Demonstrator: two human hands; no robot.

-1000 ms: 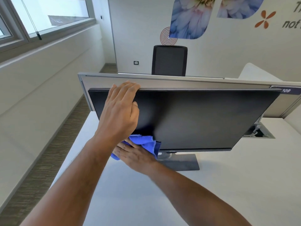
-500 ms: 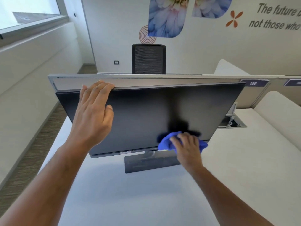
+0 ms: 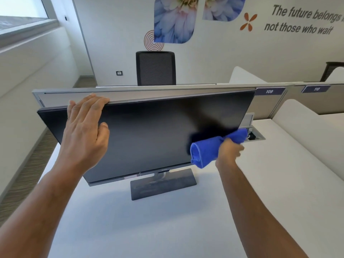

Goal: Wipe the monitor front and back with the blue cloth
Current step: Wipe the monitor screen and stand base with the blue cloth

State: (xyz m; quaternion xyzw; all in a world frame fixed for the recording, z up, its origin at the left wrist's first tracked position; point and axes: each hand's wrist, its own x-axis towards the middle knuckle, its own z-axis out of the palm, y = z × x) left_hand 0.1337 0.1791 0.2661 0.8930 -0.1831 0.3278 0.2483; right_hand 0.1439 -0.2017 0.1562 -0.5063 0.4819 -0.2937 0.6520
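A black monitor [image 3: 149, 131] with a dark screen stands on a flat stand [image 3: 163, 185] on the white desk [image 3: 167, 229], its screen facing me. My left hand [image 3: 85, 127] lies flat on the upper left of the screen, fingers hooked over the top edge. At the screen's lower right corner my right hand [image 3: 229, 152] grips the bunched blue cloth [image 3: 206, 149], which presses against the glass. The hand is blurred. The monitor's back is hidden.
A grey partition [image 3: 130, 95] with labels 109 and 110 runs behind the monitor. A cable hatch [image 3: 255, 135] sits in the desk to the right. A black office chair [image 3: 156, 68] stands beyond the partition. A white curved divider [image 3: 307, 138] borders the desk's right side.
My right hand has swept the blue cloth from the screen's lower left, along the bottom, to the lower right corner. My left hand has stayed on the top left edge.
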